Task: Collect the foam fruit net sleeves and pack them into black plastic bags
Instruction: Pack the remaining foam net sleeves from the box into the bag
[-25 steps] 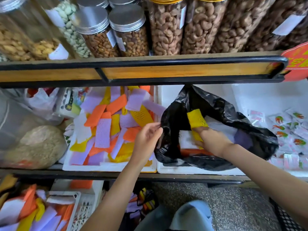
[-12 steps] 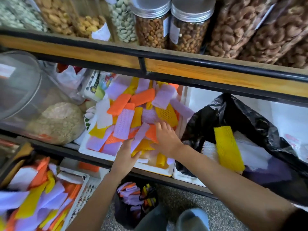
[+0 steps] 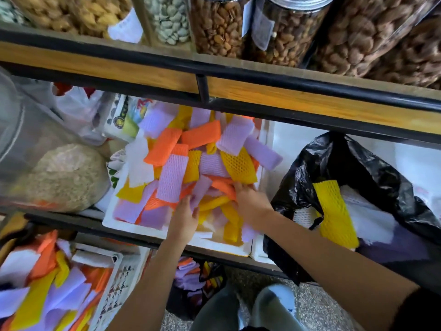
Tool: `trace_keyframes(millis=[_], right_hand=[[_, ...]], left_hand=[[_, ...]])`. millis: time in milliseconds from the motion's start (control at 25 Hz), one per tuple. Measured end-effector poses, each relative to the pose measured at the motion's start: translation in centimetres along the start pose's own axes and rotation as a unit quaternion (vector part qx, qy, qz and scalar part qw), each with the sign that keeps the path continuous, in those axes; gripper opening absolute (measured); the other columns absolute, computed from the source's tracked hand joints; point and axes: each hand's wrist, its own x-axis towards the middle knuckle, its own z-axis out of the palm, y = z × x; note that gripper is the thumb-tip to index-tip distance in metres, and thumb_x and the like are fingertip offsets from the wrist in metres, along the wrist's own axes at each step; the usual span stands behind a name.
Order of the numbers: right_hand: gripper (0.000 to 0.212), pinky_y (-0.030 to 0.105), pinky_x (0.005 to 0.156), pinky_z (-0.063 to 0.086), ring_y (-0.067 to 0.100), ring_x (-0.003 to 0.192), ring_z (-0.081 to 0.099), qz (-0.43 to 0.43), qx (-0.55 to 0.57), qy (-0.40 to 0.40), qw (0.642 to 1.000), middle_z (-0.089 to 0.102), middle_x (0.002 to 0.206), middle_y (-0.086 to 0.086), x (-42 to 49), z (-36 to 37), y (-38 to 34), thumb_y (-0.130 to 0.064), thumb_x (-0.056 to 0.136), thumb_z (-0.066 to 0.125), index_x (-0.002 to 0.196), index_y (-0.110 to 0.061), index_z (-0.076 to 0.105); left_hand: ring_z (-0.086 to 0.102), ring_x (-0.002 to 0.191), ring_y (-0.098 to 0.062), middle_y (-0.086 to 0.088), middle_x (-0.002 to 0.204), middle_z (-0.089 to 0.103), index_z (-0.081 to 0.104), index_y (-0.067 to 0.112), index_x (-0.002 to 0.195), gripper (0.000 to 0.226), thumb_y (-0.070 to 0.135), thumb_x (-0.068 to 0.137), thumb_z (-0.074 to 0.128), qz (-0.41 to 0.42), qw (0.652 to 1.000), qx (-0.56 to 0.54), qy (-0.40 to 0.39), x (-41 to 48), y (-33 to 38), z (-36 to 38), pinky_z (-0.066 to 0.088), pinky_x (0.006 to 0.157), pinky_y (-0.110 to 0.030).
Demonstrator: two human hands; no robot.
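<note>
Half-burying 2 hands [image 3: 183, 217] [image 3: 251, 205] — foam sleeves [image 3: 171, 177]

Upper shelf: clear jars of brown nuts [image 3: 281, 37], one jar of pale seeds [image 3: 169, 20] (white labels [image 3: 261, 27] unreadable). Wooden shelf edge [image 3: 310, 101] with a black rail [image 3: 238, 69] runs below them. Lower left, a clear container of tan grain [image 3: 64, 177]; speckled floor [image 3: 319, 309] underneath.

Two hands [image 3: 183, 218] [image 3: 250, 204], two white trays [image 3: 119, 222] [image 3: 260, 255], many foam sleeves [image 3: 171, 177].
</note>
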Motion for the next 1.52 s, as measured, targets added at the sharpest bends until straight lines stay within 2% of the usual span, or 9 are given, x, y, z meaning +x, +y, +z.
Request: trace_keyframes(millis=[120,520,680,880,1080,1160,1320,1440,1520], right_hand=[[0.037,0.037,0.068,0.038,0.036,0.102,0.058,0.024,0.054,0.027,0.998,0.059,0.111,0.014,-0.6,-2.0,1.4,-0.037,0.096,0.045,0.123,-0.012,0.039],[0.023,0.038,0.064,0.043,0.030,0.086,0.056,0.065,0.299,0.213,0.928,0.052,0.094,0.005,-2.3,-4.9,2.7,-0.030,0.088,0.058,0.099,-0.013,0.047],[0.022,0.033,0.063,0.036,0.027,0.087,0.053,0.005,0.325,0.219,0.920,0.046,0.088,-0.002,-3.8,-4.7,3.0,-0.024,0.085,0.063,0.096,-0.016,0.046],[0.042,0.032,0.057,0.050,0.024,0.088,0.061,-0.175,0.224,0.139,0.949,0.063,0.097,0.005,-6.3,-2.5,3.2,-0.039,0.073,0.048,0.109,-0.018,0.057],[0.045,0.031,0.090,0.047,0.020,0.108,0.057,-0.332,0.204,0.054,0.920,0.062,0.119,0.005,-7.2,-2.4,5.7,-0.037,0.087,0.046,0.121,-0.010,0.058],[0.037,0.035,0.092,0.045,0.023,0.111,0.055,-0.276,0.264,0.039,0.923,0.056,0.122,0.004,-7.3,-3.0,6.6,-0.032,0.094,0.048,0.121,-0.009,0.058],[0.022,0.031,0.084,0.038,0.027,0.098,0.049,-0.066,0.359,0.179,0.914,0.041,0.102,0.002,-6.0,-4.9,6.0,-0.019,0.097,0.047,0.113,-0.005,0.052],[0.051,0.032,0.096,0.036,0.021,0.102,0.045,-0.082,0.422,0.112,0.896,0.040,0.107,0.001,-5.8,-6.1,2.9,-0.043,0.093,0.042,0.125,-0.004,0.047],[0.067,0.035,0.102,0.038,0.016,0.115,0.047,-0.135,0.466,0.089,0.870,0.048,0.120,0.001,-6.2,-6.7,1.5,-0.061,0.085,0.041,0.133,-0.014,0.042]], left_hand=[[0.063,0.088,-0.040,-0.024,0.093,0.065,0.056,-0.003,0.109,0.019,0.007,0.093,0.053,-0.014,0.999,-0.007,0.033,0.1,0.5,-1.1,0.037,0.066,-0.031],[0.043,0.065,-0.009,0.003,0.073,0.042,0.041,0.008,0.102,0.008,0.005,0.097,0.045,-0.119,0.941,-0.223,0.227,-3.8,7.2,-5.4,0.029,0.054,-0.020],[0.047,0.077,-0.023,-0.006,0.084,0.050,0.045,0.012,0.113,0.019,0.005,0.095,0.048,-0.158,0.931,-0.287,0.160,-5.4,9.0,-3.3,0.041,0.069,-0.033],[0.056,0.103,-0.023,-0.007,0.126,0.049,0.041,0.013,0.131,0.032,0.023,0.101,0.038,-0.234,0.843,-0.480,0.071,-5.2,13.6,-3.0,0.039,0.097,-0.049],[0.059,0.111,-0.037,-0.019,0.122,0.062,0.051,0.004,0.129,0.064,0.022,0.073,0.074,-0.177,0.879,-0.431,0.098,-5.7,13.1,-2.0,0.049,0.095,-0.051],[0.060,0.112,-0.029,-0.009,0.122,0.063,0.050,0.008,0.130,0.053,0.016,0.082,0.071,-0.178,0.893,-0.390,0.135,-6.2,13.0,-2.0,0.047,0.098,-0.048],[0.050,0.113,-0.017,0.000,0.125,0.051,0.030,0.005,0.141,0.057,0.007,0.091,0.058,-0.100,0.939,-0.260,0.204,-7.4,15.0,-1.9,0.036,0.088,-0.019],[0.049,0.117,-0.017,-0.001,0.127,0.048,0.026,0.004,0.141,0.058,0.017,0.093,0.056,-0.058,0.952,-0.222,0.205,-7.9,17.4,-1.4,0.038,0.088,-0.020],[0.047,0.120,0.003,0.010,0.133,0.046,0.028,0.019,0.141,0.051,0.020,0.096,0.051,-0.017,0.951,-0.249,0.182,-8.3,18.6,-1.5,0.041,0.091,-0.012]])
